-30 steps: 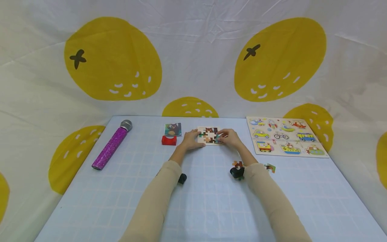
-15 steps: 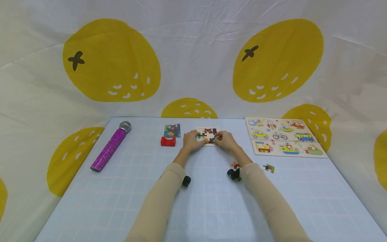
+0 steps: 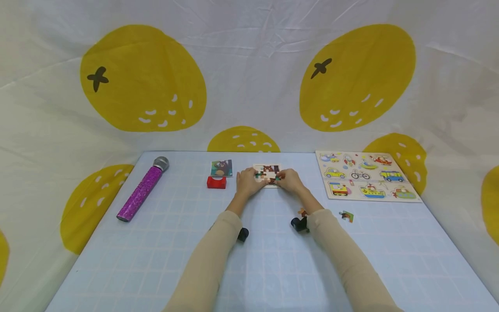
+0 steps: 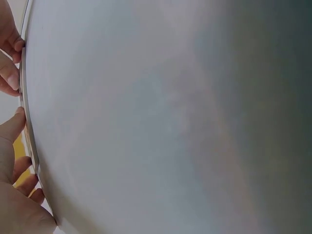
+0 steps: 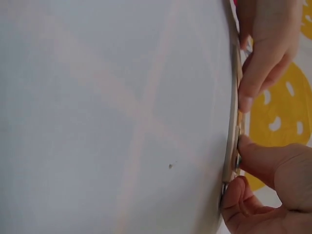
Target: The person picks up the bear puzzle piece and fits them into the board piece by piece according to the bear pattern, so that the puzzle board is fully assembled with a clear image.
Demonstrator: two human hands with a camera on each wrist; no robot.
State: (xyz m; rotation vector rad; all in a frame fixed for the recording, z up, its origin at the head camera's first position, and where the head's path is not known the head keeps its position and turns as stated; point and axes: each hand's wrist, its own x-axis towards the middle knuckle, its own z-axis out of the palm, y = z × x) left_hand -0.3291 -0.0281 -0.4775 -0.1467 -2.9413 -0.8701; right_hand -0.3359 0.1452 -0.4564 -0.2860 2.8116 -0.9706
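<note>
In the head view a small square jigsaw puzzle (image 3: 270,174) with a brown bear picture lies at the back middle in a pale frame. My left hand (image 3: 246,182) grips its left side, fingers along the edge and thumb at the near rim. At the right side my right hand (image 3: 290,181) pinches a teal-edged puzzle piece, mostly hidden by the fingers. The left wrist view shows the left thumb (image 4: 14,124) at the frame's edge, seen side-on. In the right wrist view the right thumb (image 5: 263,156) presses at a piece by the frame's rim.
A picture card (image 3: 221,168) and a red object (image 3: 216,182) lie left of the puzzle. Further left is a purple glitter microphone (image 3: 142,190). A vehicle puzzle board (image 3: 366,177) lies right. Loose pieces (image 3: 346,216) lie near the right forearm, beside a black wrist-worn device (image 3: 299,224).
My right hand has shifted a little left, bringing the teal-edged piece over the puzzle's right side. The left thumb has moved inward along the near rim.
</note>
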